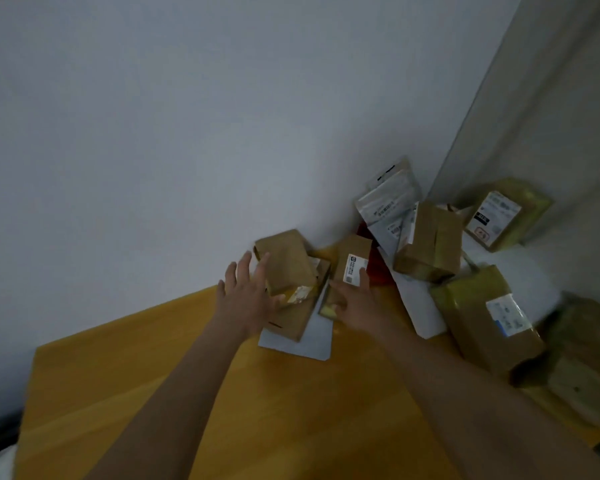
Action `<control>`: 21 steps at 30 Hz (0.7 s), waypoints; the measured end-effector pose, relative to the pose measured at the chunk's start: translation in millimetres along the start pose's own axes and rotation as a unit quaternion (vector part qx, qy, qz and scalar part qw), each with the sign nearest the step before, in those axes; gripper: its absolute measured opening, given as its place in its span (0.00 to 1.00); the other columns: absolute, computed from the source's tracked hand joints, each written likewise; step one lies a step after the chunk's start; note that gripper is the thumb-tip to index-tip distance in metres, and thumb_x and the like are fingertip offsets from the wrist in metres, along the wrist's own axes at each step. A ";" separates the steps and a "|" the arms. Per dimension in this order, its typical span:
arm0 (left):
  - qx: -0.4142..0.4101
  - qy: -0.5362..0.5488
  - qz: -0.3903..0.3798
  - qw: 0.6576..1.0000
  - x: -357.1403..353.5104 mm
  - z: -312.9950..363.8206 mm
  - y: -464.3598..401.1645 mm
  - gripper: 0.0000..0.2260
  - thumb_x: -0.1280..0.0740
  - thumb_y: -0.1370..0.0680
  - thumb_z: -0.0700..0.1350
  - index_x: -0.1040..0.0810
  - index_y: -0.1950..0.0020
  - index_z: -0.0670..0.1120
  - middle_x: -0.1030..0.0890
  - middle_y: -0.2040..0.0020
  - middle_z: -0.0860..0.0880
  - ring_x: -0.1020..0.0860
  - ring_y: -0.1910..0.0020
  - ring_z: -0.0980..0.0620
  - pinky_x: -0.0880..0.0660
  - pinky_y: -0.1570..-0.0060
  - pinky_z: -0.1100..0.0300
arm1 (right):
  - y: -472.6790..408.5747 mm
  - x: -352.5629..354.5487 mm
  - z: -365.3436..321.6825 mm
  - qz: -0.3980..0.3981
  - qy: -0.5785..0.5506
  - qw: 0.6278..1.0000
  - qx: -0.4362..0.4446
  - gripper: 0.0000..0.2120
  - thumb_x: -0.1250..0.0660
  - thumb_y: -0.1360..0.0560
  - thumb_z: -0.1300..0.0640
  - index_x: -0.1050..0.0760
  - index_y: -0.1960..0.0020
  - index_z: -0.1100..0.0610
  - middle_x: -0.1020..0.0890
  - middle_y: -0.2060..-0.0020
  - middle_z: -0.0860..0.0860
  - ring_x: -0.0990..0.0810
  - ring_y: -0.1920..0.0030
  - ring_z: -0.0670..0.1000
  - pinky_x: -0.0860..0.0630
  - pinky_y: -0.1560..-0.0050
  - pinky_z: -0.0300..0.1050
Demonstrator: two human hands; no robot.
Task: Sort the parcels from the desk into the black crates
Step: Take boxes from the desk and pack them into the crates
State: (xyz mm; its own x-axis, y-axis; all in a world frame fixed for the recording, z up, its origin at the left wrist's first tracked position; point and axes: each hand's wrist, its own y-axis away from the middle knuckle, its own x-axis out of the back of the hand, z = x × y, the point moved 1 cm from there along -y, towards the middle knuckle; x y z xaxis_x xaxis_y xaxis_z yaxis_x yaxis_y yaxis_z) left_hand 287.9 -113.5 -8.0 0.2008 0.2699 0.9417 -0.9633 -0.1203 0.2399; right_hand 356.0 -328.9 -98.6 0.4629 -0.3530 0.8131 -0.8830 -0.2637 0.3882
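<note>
Several parcels lie heaped at the far right of the wooden desk (pixel 153 393). My left hand (pixel 245 296) reaches with spread fingers to the left side of a small brown box (pixel 286 261) that lies on a flat brown parcel (pixel 297 318). My right hand (pixel 352 303) lies on a narrow brown box with a white label (pixel 352 258), one finger over the label; the image is blurred and its grip is unclear. No black crate is in view.
Behind are grey plastic mailers (pixel 388 206), a taped brown box (pixel 430 242), a labelled box (pixel 499 216) against the right wall and a large box (pixel 485 323) at the desk's right. A white envelope (pixel 298 341) lies under the flat parcel. Walls close in behind and right.
</note>
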 end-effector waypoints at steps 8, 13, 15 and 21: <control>0.023 -0.028 -0.022 0.999 -21.1 24.5 -7.0 0.35 0.43 0.19 0.61 0.58 0.20 0.54 0.57 0.20 0.45 0.54 0.22 0.40 0.45 0.26 0.42 | -20.5 0.7 18.6 0.016 -0.086 0.996 0.013 0.18 0.32 0.22 0.56 0.29 0.33 0.52 0.51 0.23 0.63 0.38 0.27 0.67 0.33 0.30 0.53; 0.025 -0.039 -0.018 0.999 -11.3 27.6 2.7 0.36 0.41 0.20 0.61 0.57 0.19 0.53 0.57 0.20 0.45 0.54 0.22 0.40 0.42 0.27 0.42 | -6.3 7.7 22.9 0.001 -0.066 0.998 -0.015 0.15 0.31 0.24 0.59 0.30 0.40 0.48 0.61 0.22 0.57 0.33 0.30 0.64 0.26 0.36 0.51; 0.023 -0.028 -0.013 0.999 -3.2 31.0 7.0 0.36 0.40 0.20 0.60 0.56 0.19 0.53 0.57 0.20 0.44 0.54 0.22 0.39 0.41 0.27 0.42 | 5.3 14.7 24.4 0.011 -0.076 0.997 -0.015 0.18 0.31 0.24 0.60 0.31 0.37 0.48 0.61 0.22 0.56 0.33 0.30 0.64 0.25 0.38 0.50; 0.006 0.052 0.008 0.999 21.4 43.5 24.0 0.36 0.38 0.20 0.57 0.54 0.20 0.50 0.56 0.21 0.42 0.52 0.23 0.38 0.45 0.26 0.43 | 42.0 37.7 16.1 0.082 -0.098 0.992 0.014 0.28 0.29 0.25 0.57 0.37 0.30 0.46 0.58 0.21 0.57 0.36 0.29 0.65 0.28 0.34 0.50</control>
State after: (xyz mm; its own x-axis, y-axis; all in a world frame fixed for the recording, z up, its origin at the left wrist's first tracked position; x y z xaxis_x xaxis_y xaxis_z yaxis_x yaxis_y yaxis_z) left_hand 276.9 -152.2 28.2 0.1645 0.3663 0.9158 -0.9641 -0.1364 0.2277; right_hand 337.5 -367.7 -58.7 0.3219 -0.5605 0.7630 -0.9464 -0.2124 0.2433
